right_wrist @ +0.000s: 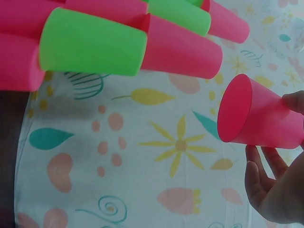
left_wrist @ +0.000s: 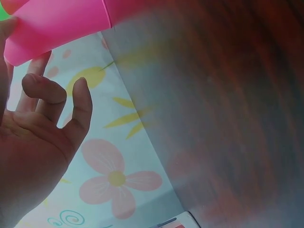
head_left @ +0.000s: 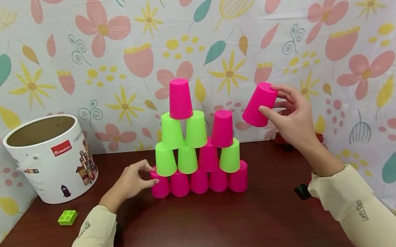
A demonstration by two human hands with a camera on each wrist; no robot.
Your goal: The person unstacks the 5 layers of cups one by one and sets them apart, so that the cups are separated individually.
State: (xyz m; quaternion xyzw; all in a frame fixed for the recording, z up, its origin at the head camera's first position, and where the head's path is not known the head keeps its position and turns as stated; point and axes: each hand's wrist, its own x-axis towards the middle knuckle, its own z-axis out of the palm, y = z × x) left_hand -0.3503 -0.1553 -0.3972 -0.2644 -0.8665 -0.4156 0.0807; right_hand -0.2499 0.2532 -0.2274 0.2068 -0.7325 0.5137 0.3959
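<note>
A stack of upside-down pink and green cups rises in rows on the table. My left hand (head_left: pixel 133 180) holds the leftmost pink cup (head_left: pixel 160 186) of the bottom row between thumb and fingers. In the left wrist view this pink cup (left_wrist: pixel 61 31) lies between the fingertips, the other fingers bent loosely away. To the right, my right hand (head_left: pixel 292 114) grips another pink cup (head_left: pixel 261 105) in the air, tilted, rim facing down and left. It is apart from the stack, near the pink cup (head_left: pixel 222 129) on the third row. A single pink cup (head_left: pixel 180 99) tops two green cups.
A white bucket (head_left: pixel 57 164) stands at the left rear, with a small green toy brick (head_left: pixel 67 217) in front of it. Patterned cloth (head_left: pixel 225 49) hangs behind and on both sides of the dark wooden table (head_left: pixel 209 235). A dark red object lies partly hidden behind the right forearm.
</note>
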